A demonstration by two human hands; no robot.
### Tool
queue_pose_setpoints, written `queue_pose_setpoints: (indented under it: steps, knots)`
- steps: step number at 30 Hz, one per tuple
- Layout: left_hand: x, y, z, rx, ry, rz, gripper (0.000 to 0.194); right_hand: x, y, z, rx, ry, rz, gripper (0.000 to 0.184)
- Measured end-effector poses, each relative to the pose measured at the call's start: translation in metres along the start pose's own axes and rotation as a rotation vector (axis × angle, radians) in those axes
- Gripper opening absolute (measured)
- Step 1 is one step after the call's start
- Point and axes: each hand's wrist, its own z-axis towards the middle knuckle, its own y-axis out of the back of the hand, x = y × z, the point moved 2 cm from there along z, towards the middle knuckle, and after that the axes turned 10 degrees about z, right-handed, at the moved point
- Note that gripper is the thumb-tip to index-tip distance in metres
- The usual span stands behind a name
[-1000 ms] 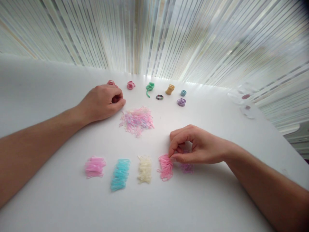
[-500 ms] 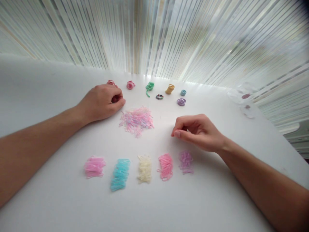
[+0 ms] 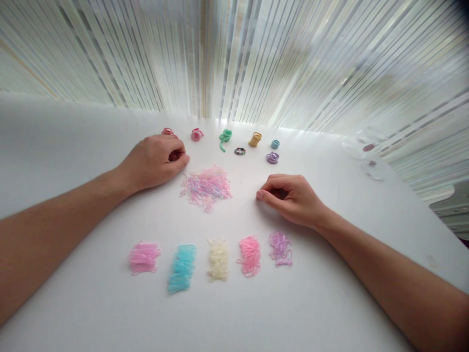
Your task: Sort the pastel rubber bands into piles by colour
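Note:
My left hand point(image 3: 156, 161) rests on the white table, its fingers curled in a loose fist, with nothing visible in it. Just right of it lies a loose heap of mixed pastel rubber bands point(image 3: 205, 187). My right hand point(image 3: 287, 198) is to the right of that heap, thumb and forefinger closed together; anything between them is hidden. Nearer to me runs a row of sorted rubber bands: a pink-lilac pile point(image 3: 144, 257), a turquoise pile point(image 3: 182, 269), a cream pile point(image 3: 218, 260), a bright pink pile point(image 3: 249, 256) and a purple pile point(image 3: 280, 248) below my right hand.
Along the back stand coils in red point(image 3: 168, 132), pink point(image 3: 197, 134), green point(image 3: 225, 137), yellow point(image 3: 255, 139), blue point(image 3: 275, 143) and purple point(image 3: 272, 157), plus a dark beaded ring point(image 3: 240, 151). Clear plastic pieces point(image 3: 372, 168) lie far right. String curtains point(image 3: 183, 58) hang behind.
My right hand has shifted slightly left, its fingertips nearer the mixed heap. The left hand stays in place. The view has tilted slightly, so the things appear a little lower.

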Motion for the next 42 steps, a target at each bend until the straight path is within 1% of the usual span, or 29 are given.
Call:
queue_pose_setpoints:
  steps: [5,9,13,25,32,42]
  knots:
    - [0.0027,-0.0022,-0.0004,0.003,-0.005,0.035,0.025,-0.0012,-0.0005,0.0001,0.015,0.006,0.012,0.024]
    - [0.0012,-0.0005,-0.0015,-0.007,0.011,0.013,0.024,-0.0031,-0.0015,-0.0005,0.024,-0.035,0.042,0.026]
    - [0.0007,-0.0005,-0.0026,-0.021,0.004,-0.01,0.028,-0.0051,-0.0021,-0.0009,0.03,-0.062,0.063,0.028]
    - [0.0031,-0.002,-0.0031,-0.038,-0.015,-0.038,0.027,-0.0028,-0.0011,0.0,0.056,-0.072,0.049,0.027]
    - [0.0027,-0.0015,-0.0025,-0.015,-0.009,-0.038,0.028,-0.0033,-0.001,-0.0001,0.06,-0.063,0.031,0.027]
    - [0.003,-0.0023,-0.0032,-0.021,-0.007,-0.048,0.028,-0.0031,-0.0012,0.0002,0.06,-0.076,0.036,0.027]
